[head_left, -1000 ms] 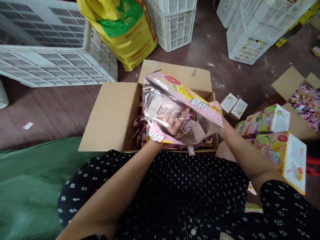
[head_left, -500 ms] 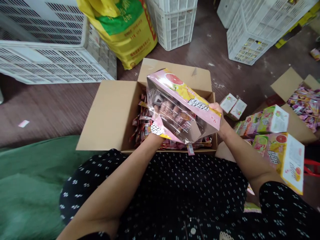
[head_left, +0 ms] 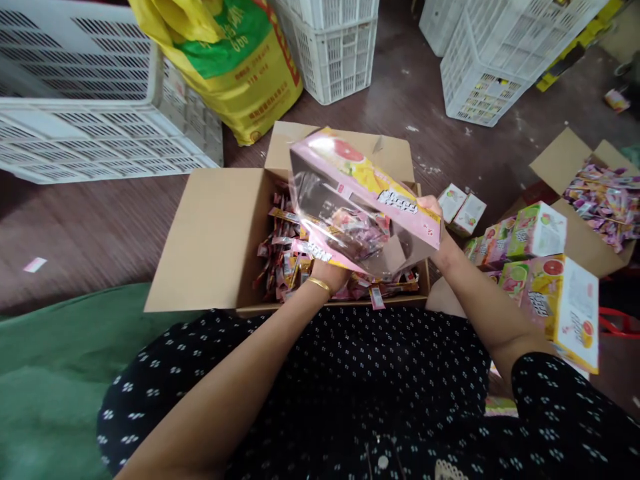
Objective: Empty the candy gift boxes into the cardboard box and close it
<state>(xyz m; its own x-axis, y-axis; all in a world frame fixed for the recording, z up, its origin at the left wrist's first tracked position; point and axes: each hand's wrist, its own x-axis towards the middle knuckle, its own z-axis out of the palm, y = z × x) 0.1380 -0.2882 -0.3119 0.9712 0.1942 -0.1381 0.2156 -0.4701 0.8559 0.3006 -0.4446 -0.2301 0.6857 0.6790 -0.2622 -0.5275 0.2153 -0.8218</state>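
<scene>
My right hand [head_left: 432, 212] grips the right end of a pink and yellow fruit-print display box [head_left: 373, 180] with a clear plastic window. The box is tilted over an open cardboard carton [head_left: 210, 233]. Beneath the box's lower edge is my left hand [head_left: 331, 272], a gold bangle on its wrist; its fingers are hidden behind the box. Pink sachets show through the window, but whether they are in the box, in my hand or behind it I cannot tell. Loose slim sachets [head_left: 287, 263] fill the carton.
Several fruit-print boxes [head_left: 540, 293] stand to the right, near two small white boxes [head_left: 461, 210]. Another open carton of sachets [head_left: 600, 200] lies beyond them. A yellow sack [head_left: 245, 73] and white plastic crates [head_left: 345, 60] stand behind; a large crate [head_left: 100, 143] is at left.
My left hand's spread fingers, seen through the window before, are now hidden, and the hand sits slightly lower and further right. Pink sachets show behind the window. The right hand keeps its hold.
</scene>
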